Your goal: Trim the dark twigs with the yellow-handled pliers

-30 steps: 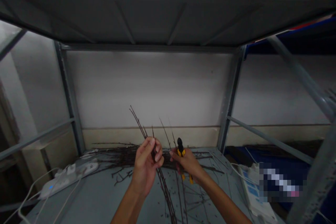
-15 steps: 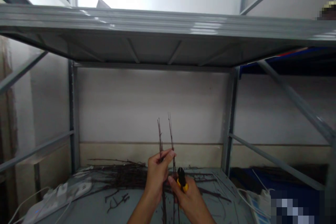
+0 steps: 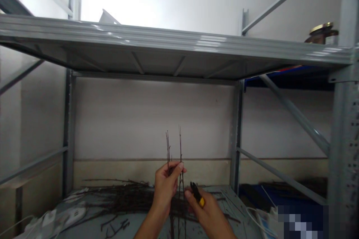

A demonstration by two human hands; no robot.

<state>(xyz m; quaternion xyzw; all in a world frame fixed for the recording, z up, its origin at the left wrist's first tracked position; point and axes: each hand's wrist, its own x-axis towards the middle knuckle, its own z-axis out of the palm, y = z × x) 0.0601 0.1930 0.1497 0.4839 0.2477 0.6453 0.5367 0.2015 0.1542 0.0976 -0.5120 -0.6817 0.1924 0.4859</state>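
My left hand [image 3: 165, 186] is closed around a few thin dark twigs [image 3: 179, 145] that stand upright, their tips rising above my fingers. Just to its right, my right hand [image 3: 206, 213] grips small cutting pliers [image 3: 197, 194] with yellow handles and black jaws, their tip pointing up and left toward the twig stems. Both hands hover above a grey metal shelf [image 3: 92, 227].
A pile of dark twigs [image 3: 123, 196] lies across the back of the shelf. White power strips with cables sit at the left [image 3: 56, 220] and right [image 3: 266, 218]. A grey shelf board [image 3: 168, 41] hangs overhead, with steel uprights [image 3: 235, 134] beside the hands.
The view has tilted upward. My left hand turned the twigs from a leftward slant to upright. My right hand with the pliers dropped lower and closer to the stems.
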